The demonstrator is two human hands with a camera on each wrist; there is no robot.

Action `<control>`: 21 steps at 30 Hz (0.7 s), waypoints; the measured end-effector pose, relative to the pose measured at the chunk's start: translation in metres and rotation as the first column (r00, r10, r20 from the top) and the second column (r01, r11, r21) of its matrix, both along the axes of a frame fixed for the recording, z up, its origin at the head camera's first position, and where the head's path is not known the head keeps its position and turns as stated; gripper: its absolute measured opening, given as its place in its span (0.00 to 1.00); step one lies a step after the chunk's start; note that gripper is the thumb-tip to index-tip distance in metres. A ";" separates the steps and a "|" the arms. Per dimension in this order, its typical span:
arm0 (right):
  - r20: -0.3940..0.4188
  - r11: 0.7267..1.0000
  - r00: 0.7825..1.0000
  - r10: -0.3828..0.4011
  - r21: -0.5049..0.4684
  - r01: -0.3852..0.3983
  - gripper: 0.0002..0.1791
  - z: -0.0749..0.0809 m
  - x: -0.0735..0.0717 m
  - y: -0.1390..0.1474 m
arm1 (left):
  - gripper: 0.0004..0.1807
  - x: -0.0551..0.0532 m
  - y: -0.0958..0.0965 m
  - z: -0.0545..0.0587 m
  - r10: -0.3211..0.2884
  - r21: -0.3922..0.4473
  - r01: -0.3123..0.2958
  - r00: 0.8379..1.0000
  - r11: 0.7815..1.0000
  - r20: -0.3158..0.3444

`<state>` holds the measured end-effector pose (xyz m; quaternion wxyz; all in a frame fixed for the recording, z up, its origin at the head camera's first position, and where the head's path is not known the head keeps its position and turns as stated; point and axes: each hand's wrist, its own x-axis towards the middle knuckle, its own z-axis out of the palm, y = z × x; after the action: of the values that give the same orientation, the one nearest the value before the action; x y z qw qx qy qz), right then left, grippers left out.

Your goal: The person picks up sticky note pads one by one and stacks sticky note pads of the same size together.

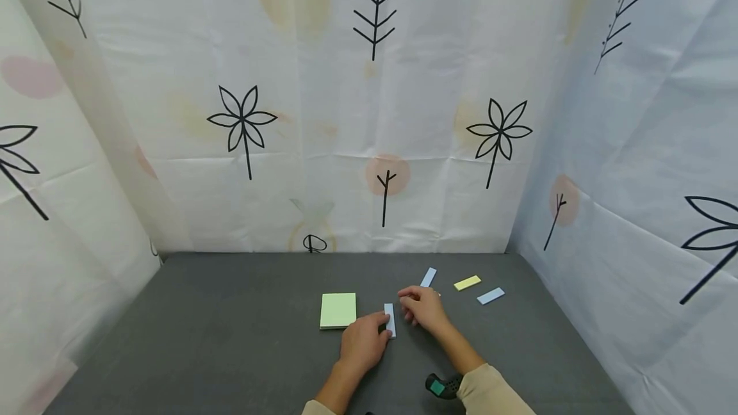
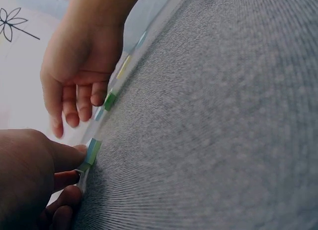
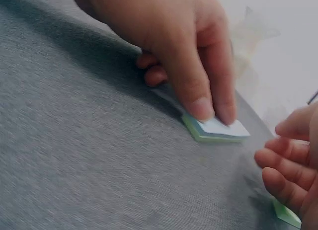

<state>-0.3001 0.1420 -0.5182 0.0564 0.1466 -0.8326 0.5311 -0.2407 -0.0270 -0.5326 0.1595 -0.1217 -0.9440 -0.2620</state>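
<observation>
My left hand (image 1: pixel 362 341) grips a narrow sticky-note pad (image 1: pixel 391 322) lying on the grey table, thumb and forefinger at its left long side. In the right wrist view this pad (image 3: pixel 226 130) has a pale blue top over a light green layer. A square light green sticky-note pad (image 1: pixel 338 310) lies just left of that hand. My right hand (image 1: pixel 425 309) hovers to the right, fingers loosely bent and holding nothing. Behind it a blue strip (image 1: pixel 428 276) is partly hidden. A small green block (image 2: pixel 110 101) shows close below the right fingers in the left wrist view.
Farther right lie a yellow strip (image 1: pixel 467 283) and another blue strip (image 1: pixel 491 296). A black device with a green patch (image 1: pixel 444 387) is beside the right sleeve. White patterned cloth (image 1: pixel 311 203) walls the grey table (image 1: pixel 230 332) at the back and sides.
</observation>
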 end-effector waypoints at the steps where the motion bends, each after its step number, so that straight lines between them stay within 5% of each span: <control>1: -0.045 1.000 0.999 -0.006 -0.003 0.005 0.08 0.000 -0.001 0.002 | 0.16 0.000 0.000 -0.001 0.003 0.003 -0.002 1.000 1.000 -0.006; 7: -0.272 0.984 0.951 -0.150 0.049 0.169 0.05 0.004 -0.013 0.017 | 0.17 -0.001 0.001 -0.003 0.013 0.018 -0.013 1.000 1.000 -0.024; 14: -0.421 0.909 0.885 -0.197 0.260 0.326 0.05 0.003 -0.025 0.036 | 0.17 0.000 0.001 -0.005 0.016 0.023 -0.016 1.000 1.000 0.004; 21: -0.423 0.836 0.887 -0.186 0.405 0.369 0.14 0.001 -0.035 0.050 | 0.17 0.001 0.001 -0.006 0.018 0.017 -0.018 1.000 1.000 0.007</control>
<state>-0.3347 0.1925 -0.5174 0.2511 0.1276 -0.9237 0.2597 -0.2399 -0.0255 -0.5381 0.1595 -0.1109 -0.9434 -0.2689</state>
